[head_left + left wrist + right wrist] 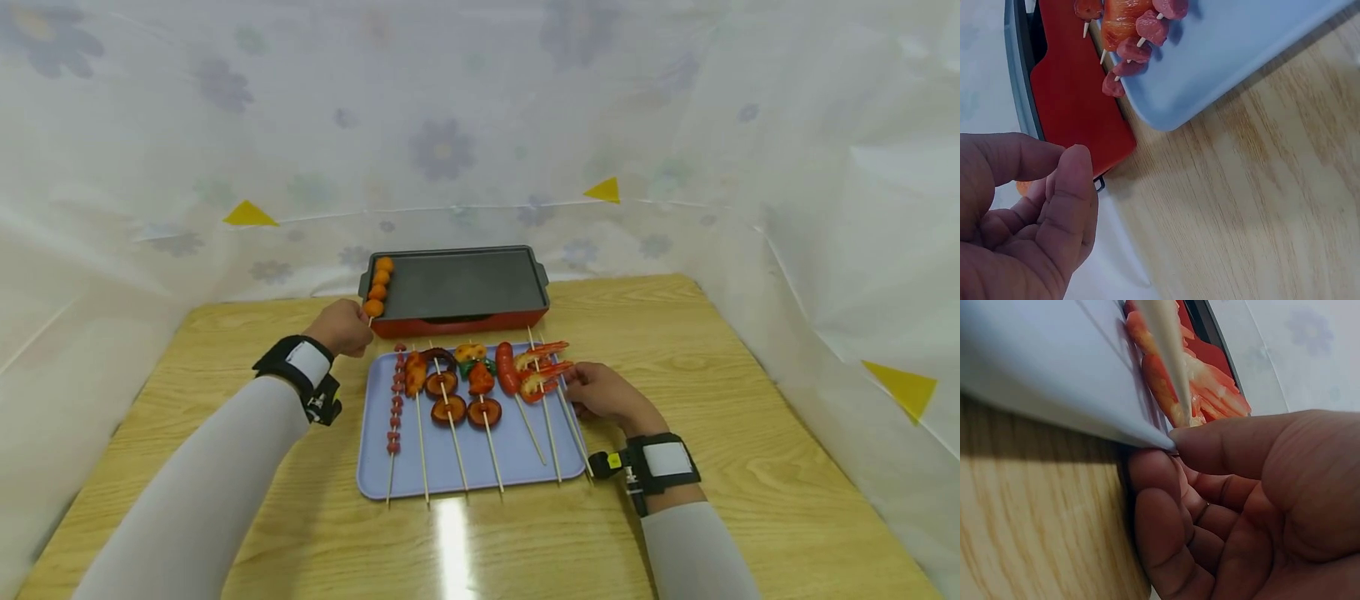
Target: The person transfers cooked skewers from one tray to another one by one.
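Observation:
My left hand [343, 327] pinches the bare lower end of a skewer of orange balls [378, 287], which lies along the left end of a griddle [465, 283]. In the left wrist view, thumb and forefinger meet beside the griddle's red side [1079, 112], and the hand hides most of the skewer. At the right edge of a pale blue tray [442, 475], my right hand [600, 390] grips the rim, thumb above and fingers curled below. Closest to that hand are the shrimp skewers [536, 375], also visible as red shrimp [1210, 387] in the right wrist view.
On the tray lie a skewer of small red meat pieces [395, 400], a sausage skewer [507, 367], a mushroom skewer [447, 410] and several others. Their sticks overhang its front edge. A flowered curtain [442, 150] hangs behind and beside the wooden table [750, 417].

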{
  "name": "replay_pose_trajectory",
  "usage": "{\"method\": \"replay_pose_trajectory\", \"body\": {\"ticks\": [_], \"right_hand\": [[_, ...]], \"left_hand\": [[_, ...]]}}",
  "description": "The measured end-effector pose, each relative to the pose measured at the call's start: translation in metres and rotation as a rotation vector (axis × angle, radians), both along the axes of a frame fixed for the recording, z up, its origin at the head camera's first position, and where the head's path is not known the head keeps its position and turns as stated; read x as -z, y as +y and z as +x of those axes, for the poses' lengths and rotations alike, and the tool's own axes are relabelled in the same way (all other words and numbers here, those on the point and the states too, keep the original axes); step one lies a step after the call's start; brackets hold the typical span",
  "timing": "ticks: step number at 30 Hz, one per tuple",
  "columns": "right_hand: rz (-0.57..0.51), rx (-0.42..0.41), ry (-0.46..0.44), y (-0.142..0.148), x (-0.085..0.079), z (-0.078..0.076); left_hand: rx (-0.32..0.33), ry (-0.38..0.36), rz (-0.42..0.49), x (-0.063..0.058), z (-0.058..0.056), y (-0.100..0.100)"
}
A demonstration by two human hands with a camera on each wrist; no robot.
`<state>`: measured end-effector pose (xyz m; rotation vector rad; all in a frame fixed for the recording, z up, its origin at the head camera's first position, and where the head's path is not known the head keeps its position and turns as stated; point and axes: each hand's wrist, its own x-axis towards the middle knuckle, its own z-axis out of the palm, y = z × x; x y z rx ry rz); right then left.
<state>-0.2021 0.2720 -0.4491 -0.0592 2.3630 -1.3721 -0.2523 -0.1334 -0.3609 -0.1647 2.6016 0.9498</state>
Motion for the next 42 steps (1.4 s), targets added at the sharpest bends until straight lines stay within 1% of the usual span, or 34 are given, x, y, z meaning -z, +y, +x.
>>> {"method": "replay_pose_trajectory", "body": {"ticks": [4,6,14,17,20,22,24,26,30,33,39,42], "right_hand": [[-0.002,0.0,-0.004,-0.001,0.0,0.001],[-0.003,-0.003,-0.006,-0.001,0.0,0.001],[-0.001,-0.004,0.005,0.002,-0.001,0.001],[-0.005,0.0,-0.005,0.002,-0.001,0.001],[-0.004,0.004,-0.015,0.003,-0.001,0.001],[-0.001,0.011,-0.022,0.003,-0.001,0.001],[0.007,0.014,-0.023,0.003,-0.001,0.001],[0.015,0.018,-0.024,0.003,-0.002,0.001],[0.029,0.012,-0.019,0.002,-0.003,0.001],[0.041,0.011,-0.017,0.003,-0.003,0.0],[0.038,0.013,-0.014,0.002,-0.002,-0.001],[0.035,0.013,-0.02,0.002,-0.001,-0.001]], "left_hand": [[-0.008,0.024,-0.035,0.003,0.002,0.0],[-0.015,0.049,-0.041,0.006,0.004,0.0],[-0.021,0.166,0.041,0.016,0.013,0.002],[-0.027,0.21,0.053,0.02,0.015,0.002],[-0.017,0.292,0.069,0.024,0.018,0.003],[-0.002,0.353,0.063,0.028,0.023,0.002],[0.007,0.411,0.054,0.031,0.029,0.001],[0.011,0.447,0.048,0.035,0.036,0.0],[0.0,0.456,0.049,0.041,0.054,0.0],[-0.013,0.428,0.057,0.044,0.067,0.002],[-0.034,0.373,0.087,0.04,0.09,0.003],[-0.042,0.328,0.095,0.037,0.1,0.001]]}}
